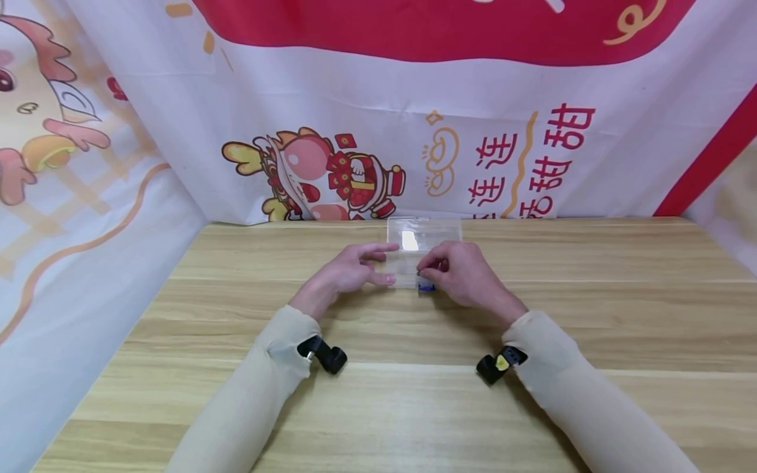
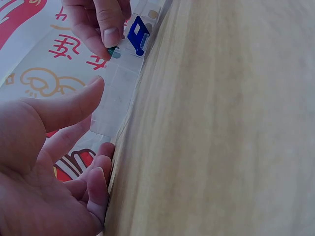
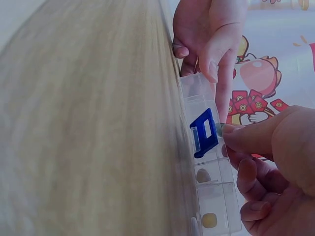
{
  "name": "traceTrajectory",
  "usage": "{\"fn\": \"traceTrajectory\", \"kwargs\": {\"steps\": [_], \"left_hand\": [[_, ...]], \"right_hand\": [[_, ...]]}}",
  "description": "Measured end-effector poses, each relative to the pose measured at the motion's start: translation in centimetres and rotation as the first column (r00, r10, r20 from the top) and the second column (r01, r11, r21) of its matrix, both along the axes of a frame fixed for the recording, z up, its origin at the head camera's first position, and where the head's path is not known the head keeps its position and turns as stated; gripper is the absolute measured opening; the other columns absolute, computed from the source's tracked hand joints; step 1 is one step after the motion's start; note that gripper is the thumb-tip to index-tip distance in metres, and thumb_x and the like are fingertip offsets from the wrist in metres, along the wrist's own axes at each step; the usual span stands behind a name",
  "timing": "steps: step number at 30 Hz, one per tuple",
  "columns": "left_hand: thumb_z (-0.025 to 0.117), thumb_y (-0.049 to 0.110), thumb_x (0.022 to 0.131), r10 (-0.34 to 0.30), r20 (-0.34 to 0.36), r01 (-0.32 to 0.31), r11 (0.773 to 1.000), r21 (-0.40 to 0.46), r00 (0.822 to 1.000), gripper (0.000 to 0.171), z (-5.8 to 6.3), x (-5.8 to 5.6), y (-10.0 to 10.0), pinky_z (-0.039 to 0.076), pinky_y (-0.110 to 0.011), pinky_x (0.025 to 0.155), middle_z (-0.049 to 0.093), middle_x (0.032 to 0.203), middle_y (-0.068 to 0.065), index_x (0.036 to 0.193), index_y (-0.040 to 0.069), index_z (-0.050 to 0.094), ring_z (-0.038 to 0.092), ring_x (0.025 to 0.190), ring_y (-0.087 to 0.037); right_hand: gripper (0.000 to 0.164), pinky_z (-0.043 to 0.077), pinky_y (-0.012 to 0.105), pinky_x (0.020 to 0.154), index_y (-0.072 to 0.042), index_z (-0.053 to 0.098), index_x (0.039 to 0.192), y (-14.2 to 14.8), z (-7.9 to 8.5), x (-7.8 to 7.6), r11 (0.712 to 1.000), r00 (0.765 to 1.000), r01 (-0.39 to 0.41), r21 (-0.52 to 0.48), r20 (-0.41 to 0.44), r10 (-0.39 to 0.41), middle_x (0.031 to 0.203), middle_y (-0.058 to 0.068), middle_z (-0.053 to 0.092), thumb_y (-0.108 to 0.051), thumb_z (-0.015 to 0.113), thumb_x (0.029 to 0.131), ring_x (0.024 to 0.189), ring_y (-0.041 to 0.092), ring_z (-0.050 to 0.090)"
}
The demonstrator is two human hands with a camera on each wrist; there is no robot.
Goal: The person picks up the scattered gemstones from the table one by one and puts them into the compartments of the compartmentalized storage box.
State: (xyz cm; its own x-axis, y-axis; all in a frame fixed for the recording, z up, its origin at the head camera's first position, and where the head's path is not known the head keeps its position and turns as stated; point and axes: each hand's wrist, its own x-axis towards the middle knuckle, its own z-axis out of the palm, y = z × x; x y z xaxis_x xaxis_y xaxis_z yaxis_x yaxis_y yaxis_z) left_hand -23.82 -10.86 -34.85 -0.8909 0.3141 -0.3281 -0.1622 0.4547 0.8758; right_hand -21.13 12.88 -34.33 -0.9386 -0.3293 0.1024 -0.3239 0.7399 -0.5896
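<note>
lying at twelve o'clock from both hands, the clear compartment box (image 1: 414, 253) runs long axis near to far on the bench (image 1: 591, 315); left hand (image 1: 349, 270) steadies it with straight fingers, right hand (image 1: 458, 272) pinches a small green bead (image 3: 219, 129) at its blue latch (image 3: 204, 132).

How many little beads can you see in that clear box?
3. Two lie in compartments of the clear box beyond the blue latch: a brownish bead and a yellow bead. The right hand pinches a greenish bead. Others may be hidden.
</note>
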Motion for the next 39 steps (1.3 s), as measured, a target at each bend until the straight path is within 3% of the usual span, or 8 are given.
{"fn": "traceTrajectory", "kwargs": {"steps": [20, 39], "left_hand": [[0.083, 0.018, 0.091, -0.008, -0.01, 0.008, 1.0, -0.012, 1.0, 0.065, -0.01, -0.03, -0.03, 0.034, -0.052, 0.123, 0.05, 0.159, -0.004, 0.148, 0.039, 0.061, 0.047, 0.141, -0.03], [0.084, 0.017, 0.09, 0.002, 0.007, -0.002, 1.0, -0.015, 1.0, 0.065, 0.11, -0.02, -0.04, 0.033, -0.053, 0.124, 0.05, 0.159, -0.003, 0.147, 0.042, 0.061, 0.046, 0.141, -0.029]], "right_hand": [[0.012, 0.054, 0.036, 0.083, -0.014, 0.083, 0.108, 0.22, 0.0, 0.0, 1.0, 1.0, -0.022, 0.014, -0.011, 0.022, 0.102, 0.003, 0.076, -0.016, 0.076, 0.099, 0.091, 0.019, 0.065], [0.016, 0.053, 0.036, 0.084, -0.015, 0.083, 0.113, 0.99, 0.29, 0.1, 1.0, 0.999, -0.01, -0.005, 0.033, 0.01, 0.105, 0.003, 0.075, -0.017, 0.074, 0.101, 0.094, 0.02, 0.063]]}}
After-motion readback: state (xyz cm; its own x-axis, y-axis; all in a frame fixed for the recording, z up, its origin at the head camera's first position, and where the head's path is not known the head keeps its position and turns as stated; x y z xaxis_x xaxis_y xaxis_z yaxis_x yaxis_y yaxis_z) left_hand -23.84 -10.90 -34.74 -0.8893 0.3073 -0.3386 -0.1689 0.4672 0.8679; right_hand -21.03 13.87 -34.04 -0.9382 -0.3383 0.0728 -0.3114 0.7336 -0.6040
